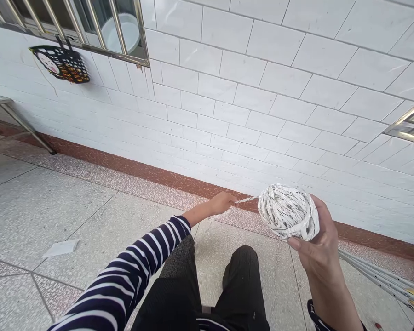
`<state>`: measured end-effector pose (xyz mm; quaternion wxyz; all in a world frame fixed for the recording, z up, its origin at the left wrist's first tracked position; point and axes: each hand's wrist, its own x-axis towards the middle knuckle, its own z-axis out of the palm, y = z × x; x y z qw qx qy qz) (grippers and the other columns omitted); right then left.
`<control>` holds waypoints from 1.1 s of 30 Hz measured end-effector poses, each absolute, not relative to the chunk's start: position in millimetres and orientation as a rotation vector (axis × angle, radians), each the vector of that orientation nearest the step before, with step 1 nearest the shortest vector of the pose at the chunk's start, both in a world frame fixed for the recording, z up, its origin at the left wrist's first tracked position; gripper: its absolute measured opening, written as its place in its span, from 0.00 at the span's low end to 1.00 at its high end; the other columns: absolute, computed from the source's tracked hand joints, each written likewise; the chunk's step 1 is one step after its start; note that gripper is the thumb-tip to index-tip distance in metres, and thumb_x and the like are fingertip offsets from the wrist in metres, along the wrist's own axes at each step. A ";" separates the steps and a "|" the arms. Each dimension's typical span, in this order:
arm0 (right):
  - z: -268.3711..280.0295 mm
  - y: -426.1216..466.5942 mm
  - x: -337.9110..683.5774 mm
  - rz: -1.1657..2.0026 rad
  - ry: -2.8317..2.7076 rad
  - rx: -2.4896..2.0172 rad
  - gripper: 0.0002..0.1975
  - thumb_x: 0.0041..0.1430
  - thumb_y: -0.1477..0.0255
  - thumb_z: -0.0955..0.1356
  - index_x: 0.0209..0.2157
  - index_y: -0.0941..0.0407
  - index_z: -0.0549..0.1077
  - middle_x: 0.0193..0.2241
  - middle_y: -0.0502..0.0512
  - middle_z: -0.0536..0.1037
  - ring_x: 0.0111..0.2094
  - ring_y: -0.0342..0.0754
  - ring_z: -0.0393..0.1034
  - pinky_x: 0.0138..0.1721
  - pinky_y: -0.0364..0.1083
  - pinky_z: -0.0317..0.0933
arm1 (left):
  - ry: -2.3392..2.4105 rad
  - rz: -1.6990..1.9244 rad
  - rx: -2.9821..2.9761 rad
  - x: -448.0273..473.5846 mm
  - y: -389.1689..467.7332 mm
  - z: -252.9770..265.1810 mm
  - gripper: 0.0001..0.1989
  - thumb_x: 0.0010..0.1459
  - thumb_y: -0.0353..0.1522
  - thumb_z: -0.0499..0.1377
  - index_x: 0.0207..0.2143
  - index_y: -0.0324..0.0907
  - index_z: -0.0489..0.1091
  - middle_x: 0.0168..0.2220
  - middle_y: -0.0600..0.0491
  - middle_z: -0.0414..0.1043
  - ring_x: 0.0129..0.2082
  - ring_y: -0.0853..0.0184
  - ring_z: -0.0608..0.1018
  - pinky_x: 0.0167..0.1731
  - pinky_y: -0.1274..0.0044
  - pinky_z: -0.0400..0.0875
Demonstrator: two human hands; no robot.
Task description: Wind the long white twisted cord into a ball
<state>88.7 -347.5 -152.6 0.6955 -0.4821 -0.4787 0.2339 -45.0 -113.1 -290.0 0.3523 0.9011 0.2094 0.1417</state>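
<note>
A wound ball of flat white cord [287, 212] with dark flecks rests in my right hand [322, 243]. The thumb presses its lower side and the fingers curl round its right and back. From the ball's left side a short length of cord [247, 200] runs taut to my left hand [223, 202], whose closed fingers pinch it. Both hands are held in the air in front of my knees. Part of the ball's far side and some right fingers are hidden.
Ahead stands a white tiled wall [207, 96] with a red-brown skirting. A barred window [72, 23] with a hanging basket [64, 63] is upper left. A metal-legged table [19, 118] stands left, a paper [61, 248] lies on the floor, and metal poles [374, 273] are at right.
</note>
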 end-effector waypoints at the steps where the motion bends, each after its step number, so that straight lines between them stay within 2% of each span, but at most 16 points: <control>1: -153.6 -348.2 87.8 0.528 -1.059 -1.072 0.43 0.34 0.71 0.81 0.55 0.50 0.69 0.52 0.60 0.72 0.53 0.63 0.67 0.48 0.59 0.67 | 0.561 0.366 2.292 -48.1 -111.8 -288.6 0.16 0.61 0.26 0.50 0.34 0.38 0.79 0.30 0.51 0.78 0.26 0.69 0.74 0.29 0.81 0.65; 3: -156.3 -349.4 84.9 0.546 -1.031 -1.063 0.43 0.34 0.71 0.81 0.55 0.50 0.69 0.52 0.60 0.72 0.53 0.62 0.67 0.48 0.58 0.67 | 0.679 0.406 2.236 -54.3 -102.9 -280.3 0.16 0.59 0.26 0.50 0.35 0.38 0.79 0.28 0.51 0.77 0.22 0.70 0.70 0.26 0.81 0.62; 7: -159.4 -350.0 80.7 0.564 -1.023 -1.036 0.44 0.33 0.73 0.81 0.56 0.50 0.69 0.52 0.60 0.72 0.53 0.61 0.67 0.48 0.56 0.67 | 0.893 0.571 2.239 -55.1 -79.2 -257.8 0.17 0.59 0.26 0.49 0.37 0.37 0.79 0.28 0.51 0.76 0.22 0.69 0.69 0.26 0.79 0.61; 10: -154.4 -347.3 81.8 0.486 -1.060 -1.018 0.44 0.32 0.74 0.81 0.55 0.51 0.69 0.51 0.60 0.72 0.52 0.61 0.68 0.47 0.55 0.67 | 0.832 0.495 2.241 -45.2 -82.6 -257.7 0.18 0.59 0.26 0.48 0.37 0.37 0.79 0.26 0.52 0.74 0.21 0.70 0.68 0.24 0.80 0.59; 16: -146.5 -335.7 93.4 0.379 -0.985 -1.057 0.43 0.32 0.74 0.81 0.54 0.51 0.71 0.52 0.58 0.73 0.54 0.61 0.66 0.55 0.60 0.61 | 0.511 0.295 2.105 -36.2 -127.1 -291.1 0.15 0.56 0.23 0.50 0.29 0.37 0.76 0.29 0.53 0.75 0.28 0.72 0.74 0.29 0.84 0.65; 20: -152.3 -332.5 96.0 0.367 -0.944 -1.070 0.41 0.33 0.73 0.81 0.53 0.52 0.71 0.50 0.58 0.73 0.55 0.61 0.66 0.59 0.64 0.56 | 0.491 0.313 1.926 -46.1 -133.7 -298.1 0.13 0.56 0.24 0.50 0.30 0.36 0.74 0.30 0.52 0.74 0.30 0.71 0.75 0.30 0.83 0.69; 23: -152.0 -330.1 91.9 0.389 -0.974 -1.084 0.41 0.33 0.73 0.81 0.53 0.52 0.71 0.51 0.58 0.73 0.55 0.62 0.66 0.59 0.66 0.56 | 0.543 0.338 1.845 -53.0 -129.6 -303.2 0.11 0.59 0.28 0.51 0.32 0.37 0.73 0.30 0.51 0.75 0.31 0.70 0.76 0.30 0.82 0.71; 28: -136.8 -325.0 89.1 0.508 -0.997 -1.014 0.40 0.35 0.75 0.79 0.54 0.51 0.70 0.54 0.60 0.72 0.57 0.65 0.65 0.58 0.68 0.58 | 0.652 0.287 1.800 -56.7 -128.2 -330.0 0.10 0.59 0.32 0.54 0.33 0.37 0.73 0.31 0.50 0.76 0.31 0.69 0.77 0.30 0.82 0.70; 33: -109.9 -327.4 87.5 0.495 -0.980 -0.916 0.35 0.38 0.75 0.76 0.53 0.50 0.71 0.55 0.59 0.72 0.60 0.67 0.63 0.60 0.71 0.56 | 0.813 0.210 1.951 -62.3 -124.8 -371.1 0.09 0.58 0.30 0.53 0.32 0.39 0.73 0.29 0.53 0.74 0.31 0.69 0.75 0.30 0.82 0.66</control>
